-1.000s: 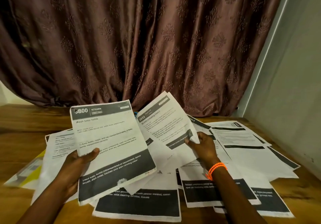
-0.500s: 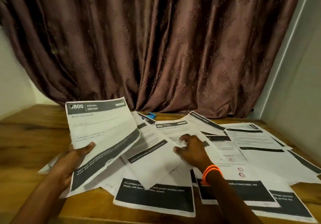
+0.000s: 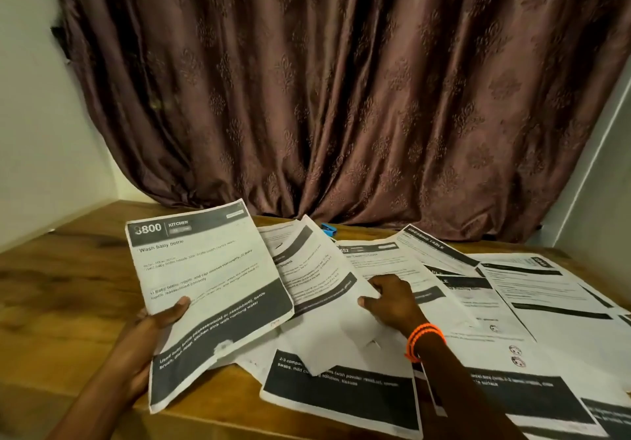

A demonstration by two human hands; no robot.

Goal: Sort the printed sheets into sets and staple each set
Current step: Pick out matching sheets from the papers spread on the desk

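My left hand (image 3: pixel 150 333) grips a printed sheet headed "8800 KITCHEN, Wash baby bottle" (image 3: pixel 208 286), thumb on its face, and holds it tilted above the table. My right hand (image 3: pixel 389 299), with an orange band at the wrist, pinches the lower edge of a second printed sheet (image 3: pixel 314 268) and lifts it off the pile. Several more printed sheets (image 3: pixel 532 296) with black bands lie spread and overlapping across the wooden table (image 3: pixel 65 289). A small blue object, possibly the stapler (image 3: pixel 328 229), peeks out behind the lifted sheet.
A brown patterned curtain (image 3: pixel 341 98) hangs right behind the table. White walls close in on the left (image 3: pixel 34 132) and the right (image 3: pixel 604 183). Bare wood shows at the table's left side. Sheets overhang the near edge at lower right.
My right hand has taken hold of another sheet from the pile and raised it. The left hand's sheet has tilted more upright. The view has shifted left.
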